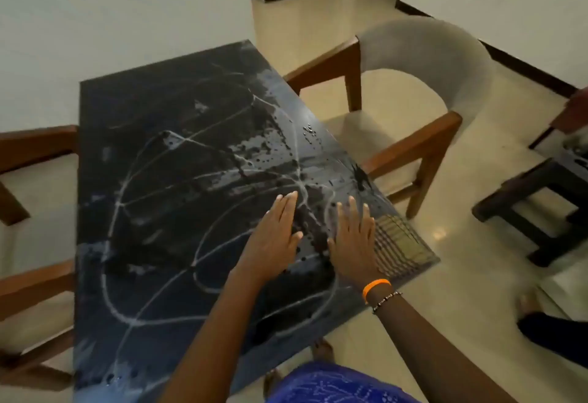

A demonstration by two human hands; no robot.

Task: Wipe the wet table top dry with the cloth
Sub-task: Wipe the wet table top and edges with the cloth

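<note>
- Hands: both flat on the bench [165,211], fingers straight, palms down, side by side at centre right of the frame.
- My left hand [275,232] grips nothing; fingertips point up the frame, thumb spread to the right.
- My right hand [354,240] grips nothing either; it lies just beside the left, near the bench's right edge.
- Orange band [375,286] and beaded bracelet [386,300] on my right wrist.
- Bench top is dark stone with pale veins, set diagonally across the frame.
- Water: droplets and wet streaks across the right half of the top, thickest above and between my hands.
- Cloth: cannot see one anywhere; neither hand has it.
- A pale lattice-like patch [401,243] shows at the bench corner right of my right hand; cannot tell whether it is a reflection.
- Grey-backed wooden chair [423,84] at upper right, beside the bench.
- More wooden chair frames [35,144] at left edge.
- Dark low stool [541,199] at far right, on the tiled floor.
- Blue patterned garment [334,385] at bottom centre.
</note>
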